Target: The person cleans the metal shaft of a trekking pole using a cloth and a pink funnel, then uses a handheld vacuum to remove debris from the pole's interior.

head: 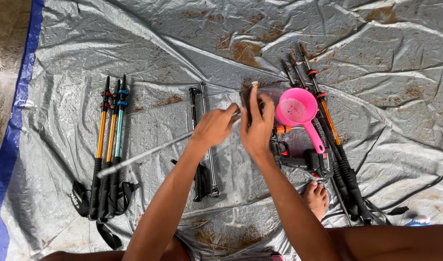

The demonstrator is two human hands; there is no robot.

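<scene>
My left hand point(214, 126) grips a long thin silver pole section point(144, 154) that runs down-left across the tarp. My right hand point(256, 124) is closed around a small dark part with a brass tip point(254, 86) at the pole's upper end. Both hands meet just left of a pink plastic scoop point(298, 111). A black and red power drill point(308, 162) with an orange chuck lies under my right forearm.
A grey, stained tarp point(182, 43) with a blue edge point(18, 96) covers the ground. Three trekking poles point(110, 145) lie at left, a folded black pole point(204, 145) in the middle, more poles point(335, 140) at right. My bare foot point(316, 198) rests near a black cable point(424, 186).
</scene>
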